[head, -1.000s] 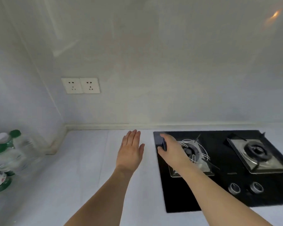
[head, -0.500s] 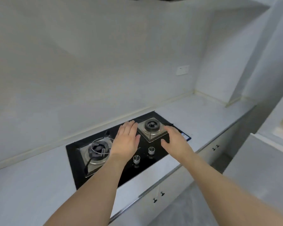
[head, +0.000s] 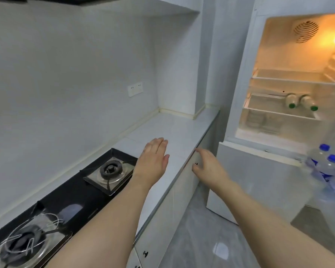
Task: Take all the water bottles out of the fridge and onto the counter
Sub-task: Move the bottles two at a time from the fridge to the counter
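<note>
Both arms outstretched, left grip [head: 152, 158] and right grip [head: 208, 165] empty

**Head cam: one view, angled down-right**

Single wide-angle cam at head height, looking fwd & down along the counter [head: 174, 132] toward the open fridge [head: 290, 84] at right. Forearms near the lens; fridge farther off. No 2nd view to overlap.

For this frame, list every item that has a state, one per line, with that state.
Fridge: open, interior light on.
Green-capped bottles: two, lying on a fridge shelf.
Blue-capped bottles: upright in the fridge door rack.
Stove: no flame on either burner.
Left hand: open, empty, over the counter.
Right hand: open, empty.
</note>
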